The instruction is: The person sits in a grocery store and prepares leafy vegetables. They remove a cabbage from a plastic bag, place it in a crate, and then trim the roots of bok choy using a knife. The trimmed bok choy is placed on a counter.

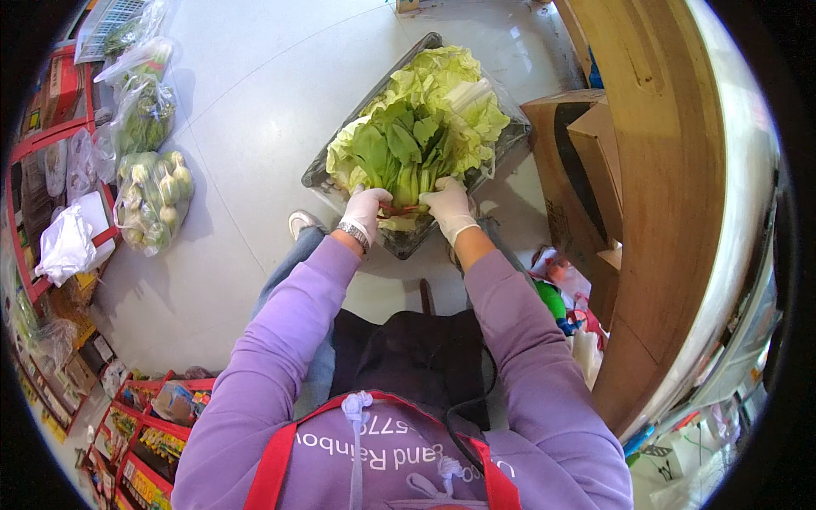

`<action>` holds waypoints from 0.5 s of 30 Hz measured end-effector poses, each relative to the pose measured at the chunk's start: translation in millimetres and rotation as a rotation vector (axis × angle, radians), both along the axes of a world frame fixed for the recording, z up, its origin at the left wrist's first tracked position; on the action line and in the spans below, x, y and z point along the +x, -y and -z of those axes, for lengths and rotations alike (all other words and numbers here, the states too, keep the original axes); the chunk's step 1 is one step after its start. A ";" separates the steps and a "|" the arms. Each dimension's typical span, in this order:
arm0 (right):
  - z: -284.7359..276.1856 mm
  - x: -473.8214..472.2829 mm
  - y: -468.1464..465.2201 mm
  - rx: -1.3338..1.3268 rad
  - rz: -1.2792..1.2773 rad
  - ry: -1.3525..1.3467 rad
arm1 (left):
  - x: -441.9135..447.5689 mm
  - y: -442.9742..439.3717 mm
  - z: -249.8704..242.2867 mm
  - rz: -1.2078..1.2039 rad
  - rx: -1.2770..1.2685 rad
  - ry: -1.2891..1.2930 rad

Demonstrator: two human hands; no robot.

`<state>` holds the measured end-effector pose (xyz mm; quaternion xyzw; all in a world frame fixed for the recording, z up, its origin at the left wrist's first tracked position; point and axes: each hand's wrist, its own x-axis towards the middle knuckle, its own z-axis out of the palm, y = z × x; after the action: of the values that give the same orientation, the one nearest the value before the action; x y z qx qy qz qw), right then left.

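My left hand (365, 210) and my right hand (448, 203), both in white gloves, hold the two sides of a bunch of leafy greens (405, 150) near its stem end. A red tie (405, 209) runs across the stems between my hands. Under and behind the bunch lie pale yellow-green cabbage leaves (475, 102). They fill a dark crate (398, 247) with clear plastic at its sides, set between my legs.
Clear bags of onion-like or round vegetables (155, 201) and greens (146, 115) rest on the floor at left, beside red shelving (51, 137). At right stand a cardboard box (561, 166) and a curved wooden counter (676, 210). A colourful bag (564, 280) lies below the box.
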<state>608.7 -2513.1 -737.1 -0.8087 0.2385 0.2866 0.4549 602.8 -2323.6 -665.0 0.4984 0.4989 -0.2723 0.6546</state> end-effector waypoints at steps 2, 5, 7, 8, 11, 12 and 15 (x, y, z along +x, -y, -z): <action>-7.9 3.6 1.1 -0.034 -0.043 -0.035 | 2.7 2.4 -10.4 0.007 0.092 0.098; -34.4 15.4 3.7 -0.072 -0.117 -0.113 | 6.2 7.9 -22.1 -0.037 0.210 0.229; -56.2 20.5 2.4 -0.117 -0.169 -0.108 | 7.9 9.2 -28.5 -0.050 0.230 0.299; -65.8 22.6 -0.3 -0.154 -0.196 -0.067 | 8.7 8.9 -31.4 -0.039 0.236 0.295; -86.0 23.1 -9.1 -0.205 -0.228 0.024 | 8.2 6.8 -38.0 -0.028 0.217 0.240; -89.7 22.6 -11.2 -0.212 -0.230 0.052 | 7.9 6.4 -39.0 -0.040 0.181 0.210; -92.9 20.4 -14.4 -0.328 -0.289 0.172 | 4.1 7.6 -38.9 -0.047 0.136 0.182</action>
<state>629.1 -2498.7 -644.2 -0.9190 0.1238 0.2363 0.2903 606.8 -2331.2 -626.1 0.5527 0.4662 -0.1759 0.6680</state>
